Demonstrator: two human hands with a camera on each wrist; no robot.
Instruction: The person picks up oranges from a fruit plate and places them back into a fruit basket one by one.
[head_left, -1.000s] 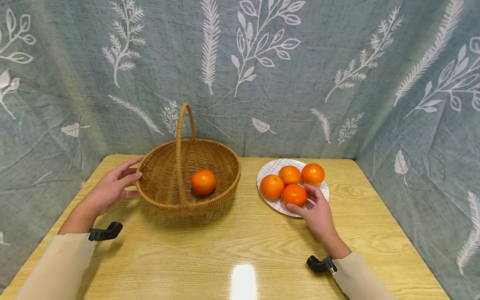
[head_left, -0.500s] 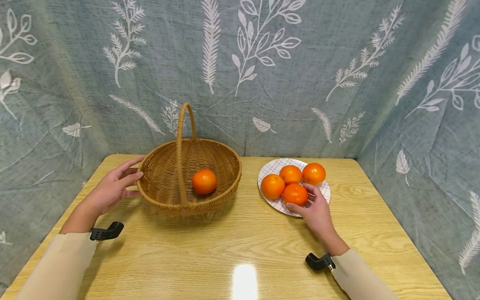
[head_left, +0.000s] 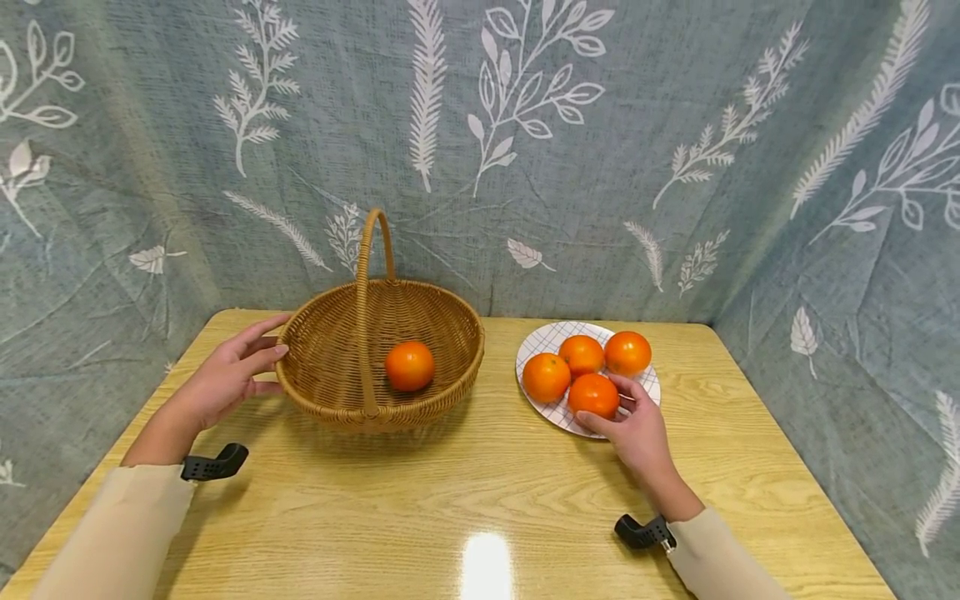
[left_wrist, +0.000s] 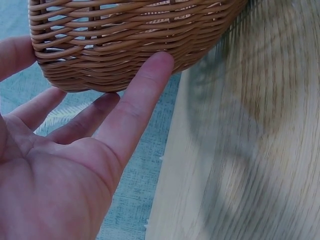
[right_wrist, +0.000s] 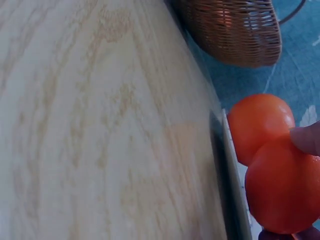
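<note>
A wicker basket [head_left: 315, 392] with a tall arched handle stands at the left of the table. One orange [head_left: 409, 367] lies inside it. My left hand [head_left: 221, 375] touches the basket's left end, its fingers fairly straight; in the left wrist view the thumb [left_wrist: 145, 90] rests against the weave. On the right, a white plate with a checked pattern [head_left: 536, 342] bears several oranges. My right hand [head_left: 637, 429] holds the front orange [head_left: 593, 396] between thumb and fingers, close against its neighbours. That same orange [right_wrist: 282, 187] fills the lower right of the right wrist view.
Behind the front one, other oranges [head_left: 546, 377] sit together on the plate. Bare wooden table [head_left: 420, 500] lies before and between basket and plate. A blue-grey curtain [head_left: 465, 242] with white leaf patterns closes off the back and sides.
The view has shifted slightly. My left hand stays at the basket and my right hand at the front orange; no clear movement of the fruit shows.
</note>
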